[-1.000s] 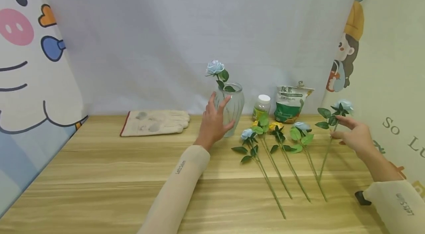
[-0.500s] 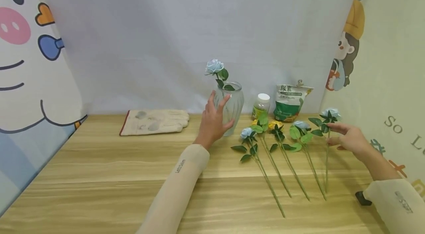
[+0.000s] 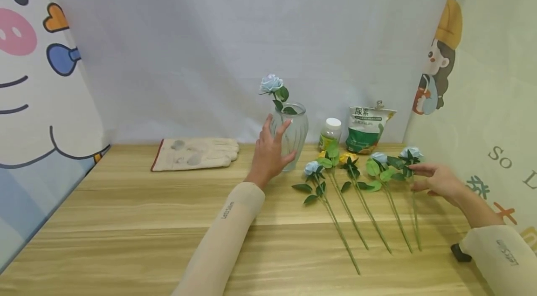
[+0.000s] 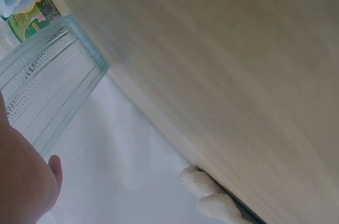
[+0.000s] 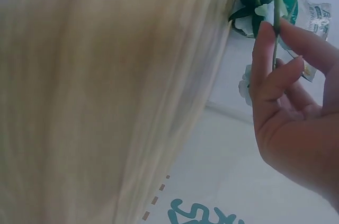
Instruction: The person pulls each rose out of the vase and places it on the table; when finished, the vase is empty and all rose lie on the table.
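Note:
A clear ribbed glass vase [image 3: 299,135] stands at the back middle of the table, a light blue rose [image 3: 271,84] leaning out over its left rim. My left hand [image 3: 268,155] holds the vase from its left front side, fingers and thumb spread round it. At the right, my right hand [image 3: 438,183] pinches the stem of another light blue rose [image 3: 412,152] just below its leaves; in the right wrist view, thumb and fingertips meet on that green stem [image 5: 277,1]. Left of it lie several roses in a row: a blue rose [image 3: 312,168], yellow ones and a further blue rose [image 3: 379,157].
A pair of cream work gloves [image 3: 197,154] with a red cuff edge lies at the back left. Behind the flowers stand a white-capped bottle [image 3: 330,135] and a green-and-white bag [image 3: 367,130] with a clip. A grey-white cloth [image 3: 189,53] hangs along the back.
My right hand has moved left and slightly down with its rose, whose stem has swung and now lies beside the row of roses. The left hand has stayed on the vase.

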A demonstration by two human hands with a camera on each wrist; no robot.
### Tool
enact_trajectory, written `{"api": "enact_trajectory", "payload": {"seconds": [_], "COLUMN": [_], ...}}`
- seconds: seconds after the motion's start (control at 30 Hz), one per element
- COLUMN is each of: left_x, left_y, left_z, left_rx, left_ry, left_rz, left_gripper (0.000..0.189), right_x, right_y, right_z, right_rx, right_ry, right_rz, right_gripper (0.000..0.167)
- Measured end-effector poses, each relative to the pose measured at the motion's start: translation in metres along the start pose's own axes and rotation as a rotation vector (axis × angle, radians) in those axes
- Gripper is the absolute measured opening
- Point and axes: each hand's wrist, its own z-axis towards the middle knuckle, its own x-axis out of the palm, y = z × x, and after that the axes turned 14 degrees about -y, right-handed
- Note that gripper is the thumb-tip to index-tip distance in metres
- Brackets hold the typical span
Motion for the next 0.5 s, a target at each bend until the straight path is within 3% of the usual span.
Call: {"api": "enact_trajectory", "payload": {"seconds": [0.5], "left_x": [0.0006], "left_y": [-0.0001], "left_z": [0.0010], "left_rx": [-0.007], "left_ry": [0.008], "left_rz": [-0.001], "left_gripper": [0.094], "right_x": [-0.0010], "right_y": [-0.0033], "right_z": [-0.0022], "right_rx": [0.039], "right_ry": [0.090], "right_rz": [-0.060], "right_gripper": [0.075]}}
